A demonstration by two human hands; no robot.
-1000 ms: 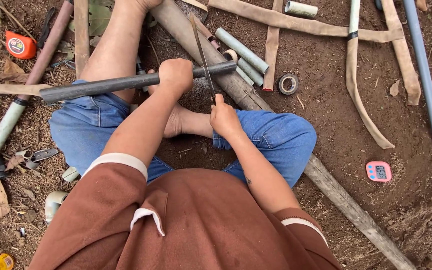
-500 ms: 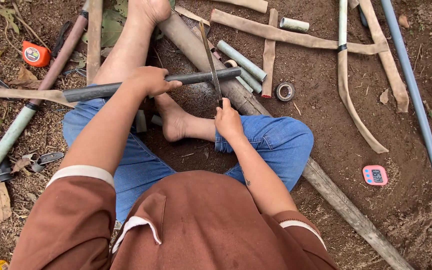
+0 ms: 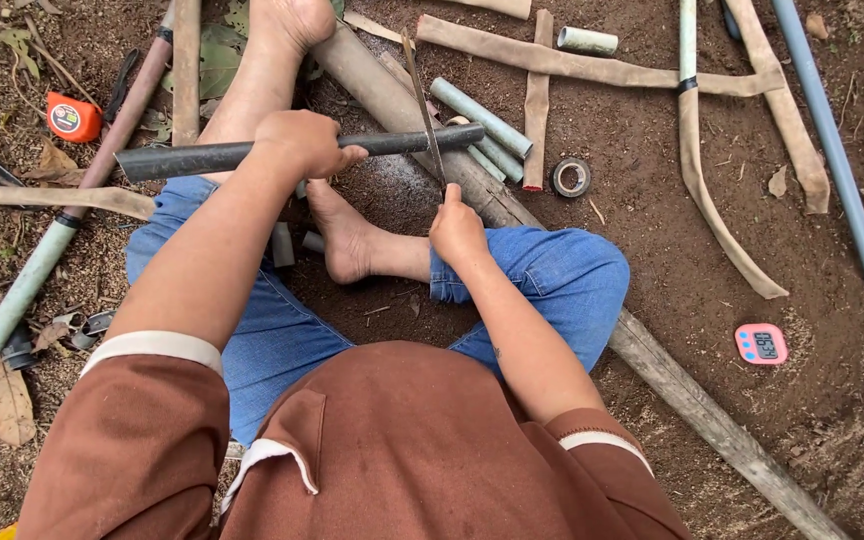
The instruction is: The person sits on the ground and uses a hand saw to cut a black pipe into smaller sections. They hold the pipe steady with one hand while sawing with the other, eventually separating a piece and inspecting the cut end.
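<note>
I sit on bare soil in a brown shirt and blue jeans, barefoot. My left hand grips a dark grey pipe held level across my legs, its right end resting on a long wooden pole. My right hand is closed on the near end of a thin saw blade, which crosses the pipe close to its right end. Short cut pieces of pale green pipe lie just beyond the blade.
An orange tape measure lies at upper left beside long pipes and wooden strips. A roll of tape, tan strips, a long grey-blue pipe and a pink digital timer are on the right.
The view has shifted and the pipe now sits a little lower and further left in my left hand. My right hand has drawn the saw blade slightly towards me.
</note>
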